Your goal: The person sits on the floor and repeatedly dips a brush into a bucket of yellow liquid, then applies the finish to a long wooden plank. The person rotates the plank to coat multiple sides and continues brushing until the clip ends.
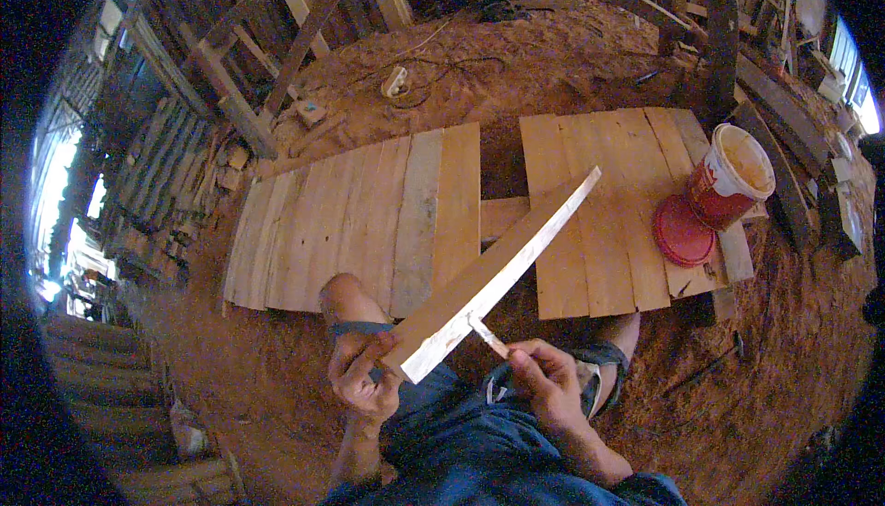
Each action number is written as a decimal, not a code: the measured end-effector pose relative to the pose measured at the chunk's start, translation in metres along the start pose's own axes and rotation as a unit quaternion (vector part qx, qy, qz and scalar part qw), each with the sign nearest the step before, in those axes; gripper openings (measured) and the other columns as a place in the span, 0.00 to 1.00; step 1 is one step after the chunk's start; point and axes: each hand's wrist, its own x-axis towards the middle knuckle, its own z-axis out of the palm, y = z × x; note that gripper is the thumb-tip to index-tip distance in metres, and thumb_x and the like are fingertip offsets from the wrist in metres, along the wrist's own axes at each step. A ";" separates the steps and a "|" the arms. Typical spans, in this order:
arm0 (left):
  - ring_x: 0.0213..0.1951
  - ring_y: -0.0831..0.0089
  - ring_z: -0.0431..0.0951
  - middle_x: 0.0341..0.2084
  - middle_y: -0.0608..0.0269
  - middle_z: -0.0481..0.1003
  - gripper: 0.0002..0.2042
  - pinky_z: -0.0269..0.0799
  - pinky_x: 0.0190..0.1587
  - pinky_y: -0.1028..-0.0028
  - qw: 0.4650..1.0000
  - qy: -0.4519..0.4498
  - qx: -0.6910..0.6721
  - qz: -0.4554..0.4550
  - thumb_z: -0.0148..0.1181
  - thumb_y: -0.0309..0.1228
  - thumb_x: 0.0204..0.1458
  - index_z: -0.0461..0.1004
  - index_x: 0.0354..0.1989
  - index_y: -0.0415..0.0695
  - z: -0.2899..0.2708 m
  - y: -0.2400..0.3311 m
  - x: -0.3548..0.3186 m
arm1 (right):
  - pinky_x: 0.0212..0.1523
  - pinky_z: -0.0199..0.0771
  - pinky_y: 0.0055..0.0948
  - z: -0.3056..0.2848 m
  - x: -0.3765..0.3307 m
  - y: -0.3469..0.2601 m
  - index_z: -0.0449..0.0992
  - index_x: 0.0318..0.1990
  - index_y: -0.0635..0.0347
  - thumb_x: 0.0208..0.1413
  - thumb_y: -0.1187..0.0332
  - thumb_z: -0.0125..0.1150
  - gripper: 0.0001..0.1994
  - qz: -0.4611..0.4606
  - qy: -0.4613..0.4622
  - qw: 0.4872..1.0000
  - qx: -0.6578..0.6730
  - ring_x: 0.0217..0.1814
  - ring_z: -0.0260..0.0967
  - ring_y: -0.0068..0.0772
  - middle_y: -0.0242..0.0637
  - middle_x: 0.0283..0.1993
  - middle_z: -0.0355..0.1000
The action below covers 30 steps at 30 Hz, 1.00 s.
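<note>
My left hand (364, 382) is closed around the near end of a long wooden board (493, 271), tilted up and away to the right. Its narrow edge looks bright white; whether that is a coating or light I cannot tell. Between the thumb and fingers of my right hand (551, 384) is a small flat wooden stick (490, 336). The stick's far end meets the white edge of the board, close to the board's near end. Both hands are above my lap, and the board's far part reaches over the laid-out planks.
Planks lie side by side in a left group (355, 225) and a right group (599, 229), with a gap between. On the right group stands a red and white bucket (714, 194) holding tan stuff, beside a red lid (684, 232). A white power socket (396, 83) with cord lies on the dirt floor.
</note>
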 end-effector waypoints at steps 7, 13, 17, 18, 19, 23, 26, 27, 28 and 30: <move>0.31 0.63 0.77 0.30 0.58 0.79 0.21 0.73 0.36 0.67 1.000 -0.005 0.014 0.008 0.59 0.48 0.53 0.82 0.35 0.40 0.000 -0.002 -0.003 | 0.22 0.63 0.28 0.005 -0.008 0.021 0.76 0.35 0.64 0.55 0.74 0.63 0.03 -0.375 0.104 0.788 -0.476 0.20 0.65 0.27 0.35 0.24 0.73; 0.32 0.63 0.77 0.30 0.58 0.79 0.21 0.73 0.36 0.67 1.000 0.006 -0.026 -0.010 0.60 0.48 0.53 0.82 0.36 0.39 0.001 -0.008 -0.007 | 0.31 0.69 0.28 -0.022 0.022 0.000 0.75 0.34 0.66 0.60 0.73 0.57 0.05 -0.270 0.160 0.894 -0.320 0.28 0.69 0.30 0.40 0.28 0.74; 0.32 0.64 0.77 0.30 0.58 0.79 0.20 0.73 0.36 0.68 1.000 -0.015 0.002 0.002 0.61 0.47 0.53 0.81 0.37 0.39 0.002 -0.007 -0.008 | 0.34 0.69 0.30 -0.042 0.045 -0.007 0.77 0.34 0.68 0.59 0.73 0.58 0.06 -0.274 0.206 0.855 -0.389 0.31 0.71 0.35 0.42 0.28 0.73; 0.32 0.64 0.77 0.30 0.58 0.79 0.19 0.73 0.36 0.68 1.000 -0.005 -0.001 0.005 0.61 0.46 0.52 0.81 0.37 0.39 0.002 -0.007 -0.007 | 0.34 0.69 0.31 -0.044 0.047 -0.007 0.77 0.34 0.68 0.59 0.73 0.59 0.06 -0.288 0.192 0.861 -0.372 0.31 0.71 0.36 0.43 0.28 0.73; 0.32 0.64 0.77 0.30 0.58 0.79 0.18 0.73 0.36 0.68 1.000 0.003 -0.005 0.008 0.62 0.45 0.52 0.81 0.37 0.39 0.002 -0.006 -0.006 | 0.34 0.69 0.31 -0.046 0.048 -0.008 0.77 0.34 0.68 0.58 0.73 0.59 0.06 -0.294 0.190 0.861 -0.368 0.31 0.72 0.38 0.43 0.28 0.73; 0.31 0.64 0.77 0.30 0.59 0.78 0.15 0.72 0.34 0.69 1.000 -0.003 -0.017 0.010 0.63 0.40 0.50 0.81 0.37 0.40 0.003 -0.003 -0.001 | 0.35 0.70 0.33 -0.044 0.046 -0.011 0.77 0.34 0.67 0.58 0.73 0.59 0.05 -0.291 0.187 0.854 -0.389 0.31 0.72 0.42 0.44 0.29 0.74; 0.31 0.65 0.76 0.29 0.59 0.78 0.13 0.71 0.33 0.69 1.000 -0.006 -0.010 0.003 0.63 0.38 0.50 0.81 0.37 0.41 0.004 -0.004 0.002 | 0.34 0.70 0.33 -0.043 0.049 -0.018 0.78 0.34 0.67 0.58 0.73 0.59 0.06 -0.310 0.171 0.859 -0.370 0.30 0.72 0.42 0.44 0.28 0.74; 0.30 0.65 0.76 0.29 0.59 0.78 0.13 0.71 0.33 0.69 1.000 -0.003 -0.010 0.008 0.62 0.37 0.50 0.81 0.37 0.41 0.004 -0.004 0.002 | 0.34 0.69 0.32 -0.043 0.049 -0.020 0.78 0.34 0.67 0.58 0.73 0.59 0.06 -0.308 0.161 0.862 -0.370 0.30 0.72 0.42 0.45 0.28 0.73; 0.30 0.65 0.76 0.29 0.60 0.77 0.13 0.70 0.33 0.70 1.000 0.000 -0.010 0.014 0.62 0.37 0.50 0.81 0.37 0.41 0.004 -0.005 0.002 | 0.33 0.69 0.32 -0.043 0.049 -0.021 0.77 0.34 0.67 0.57 0.73 0.59 0.06 -0.300 0.154 0.865 -0.371 0.29 0.72 0.41 0.45 0.28 0.73; 0.30 0.65 0.76 0.29 0.59 0.78 0.12 0.71 0.33 0.70 1.000 0.000 -0.003 0.006 0.62 0.37 0.50 0.82 0.37 0.41 0.004 -0.006 0.000 | 0.32 0.68 0.30 -0.045 0.046 -0.021 0.77 0.34 0.67 0.58 0.72 0.59 0.06 -0.291 0.141 0.872 -0.366 0.28 0.70 0.38 0.43 0.27 0.73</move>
